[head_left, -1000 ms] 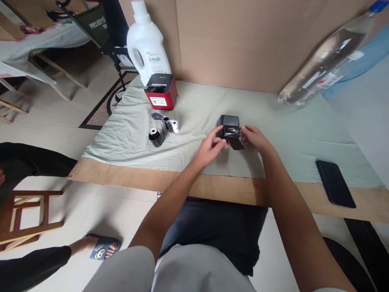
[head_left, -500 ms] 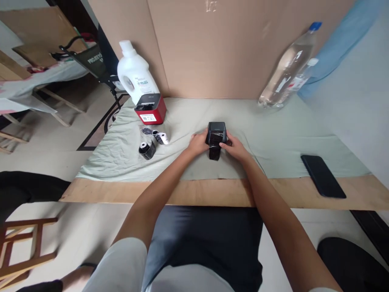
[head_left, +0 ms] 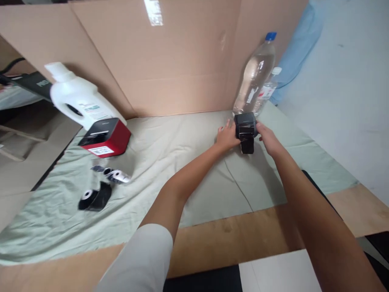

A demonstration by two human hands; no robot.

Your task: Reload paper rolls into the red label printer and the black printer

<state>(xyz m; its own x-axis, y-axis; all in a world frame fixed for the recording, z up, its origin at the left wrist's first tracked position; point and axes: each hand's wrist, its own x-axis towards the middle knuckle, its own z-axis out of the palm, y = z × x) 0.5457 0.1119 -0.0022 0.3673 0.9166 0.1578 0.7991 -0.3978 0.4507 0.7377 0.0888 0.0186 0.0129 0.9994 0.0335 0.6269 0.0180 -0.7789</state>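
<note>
A black device (head_left: 246, 121) with a dark glossy strip hanging from its front is between my hands, in front of the bottles at the back right. My left hand (head_left: 227, 136) touches its left side, some fingers spread and raised. On the right side, my right hand (head_left: 267, 137) grips it with bent fingers. A red and black box (head_left: 113, 137) sits at the left of the cloth. Near it lie a black roll (head_left: 95, 197) and small white-ended rolls (head_left: 117, 175) in clear wrap.
A white jug (head_left: 82, 97) leans behind the red box. A large clear bottle (head_left: 255, 77) and a smaller bottle (head_left: 267, 91) lean against the cardboard (head_left: 182, 61). A dark phone (head_left: 317, 188) is partly hidden by my right forearm.
The view has turned right and come closer to the table. Both hands and the black device have moved toward the back right, up to the bottles. Some left fingers have lifted and spread.
</note>
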